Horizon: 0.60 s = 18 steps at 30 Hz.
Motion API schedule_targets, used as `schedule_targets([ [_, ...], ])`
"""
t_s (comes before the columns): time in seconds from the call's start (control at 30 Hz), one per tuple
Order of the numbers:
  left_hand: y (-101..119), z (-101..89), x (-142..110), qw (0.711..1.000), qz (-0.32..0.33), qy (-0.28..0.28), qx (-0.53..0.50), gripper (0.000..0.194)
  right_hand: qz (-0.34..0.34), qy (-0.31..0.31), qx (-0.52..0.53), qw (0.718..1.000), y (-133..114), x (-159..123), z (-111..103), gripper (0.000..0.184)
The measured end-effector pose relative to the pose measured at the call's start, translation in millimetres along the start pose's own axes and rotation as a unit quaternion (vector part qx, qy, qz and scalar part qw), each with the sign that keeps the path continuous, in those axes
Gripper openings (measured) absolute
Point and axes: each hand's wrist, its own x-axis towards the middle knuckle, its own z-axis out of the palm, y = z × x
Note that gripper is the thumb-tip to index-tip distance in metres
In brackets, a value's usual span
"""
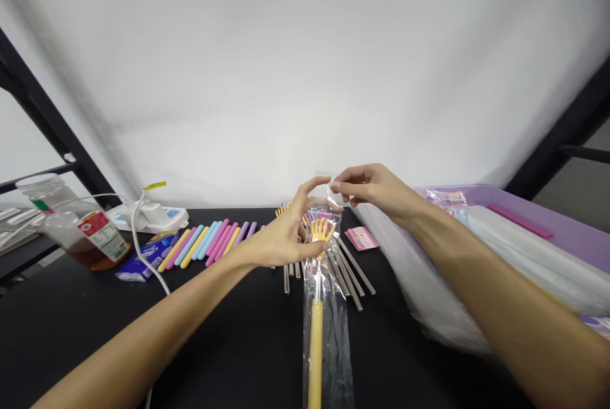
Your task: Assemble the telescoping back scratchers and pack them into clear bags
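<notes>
In the head view, at centre and running down to the lower edge, a yellow-handled scratcher (315,352) with a small hand-shaped head and metal shaft, lying inside a long clear bag (337,348). Around the bag's upper part, the left hand (276,241), thumb and forefinger spread wide apart; too hidden to tell whether the other fingers grip. Just right of the bag's top, the right hand (376,190), thumb and fingertip brought together, apparently pinching the clear film there. As for progress, already bagged: this one, with handle and shaft together; closure of the top impossible to make out. Unbagged, as far as visible: metal rods (352,272) fanned out beside and behind, with more coloured heads (282,208) at their far end, and, left of centre, a row of pastel tubes (193,247), separate from the rods. Right of centre, pink printed cards (363,239), outside the bag. At the right edge, a purple bin (476,193) with plastic-wrapped contents.
</notes>
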Motion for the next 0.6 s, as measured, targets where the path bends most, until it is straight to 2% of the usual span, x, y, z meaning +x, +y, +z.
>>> schedule_targets([
  [0.2, -8, 1.6, 0, 0.999, -0.011, 0.027, 0.046, 0.087, 0.039, -0.009, 0.004, 0.999, 1, 3, 0, 0.033],
  [0.27, -12, 2.3, 0, 0.998, -0.014, 0.045, 0.05, 0.088, 0.053, 0.001, -0.033, 0.998, 2, 4, -7, 0.031],
  [0.33, -16, 2.4, 0, 0.998, -0.018, 0.052, 0.041, 0.091, 0.064, -0.003, -0.131, 0.989, 5, 4, -16, 0.025],
  [0.4, -19, 2.1, 1, 0.998, -0.026, 0.046, 0.026, 0.094, 0.052, -0.069, -0.271, 0.959, 9, 2, -26, 0.024],
  [0.5, -22, 1.4, 1, 0.998, -0.039, 0.038, 0.015, 0.096, 0.046, -0.203, -0.417, 0.885, 20, 0, -35, 0.056],
  [0.53, -23, 1.3, 1, 0.998, -0.044, 0.038, 0.016, 0.096, 0.059, -0.224, -0.444, 0.865, 24, -1, -35, 0.066],
  [0.6, -25, 1.3, 1, 0.998, -0.051, 0.042, 0.019, 0.096, 0.078, -0.226, -0.492, 0.837, 31, 0, -32, 0.078],
])
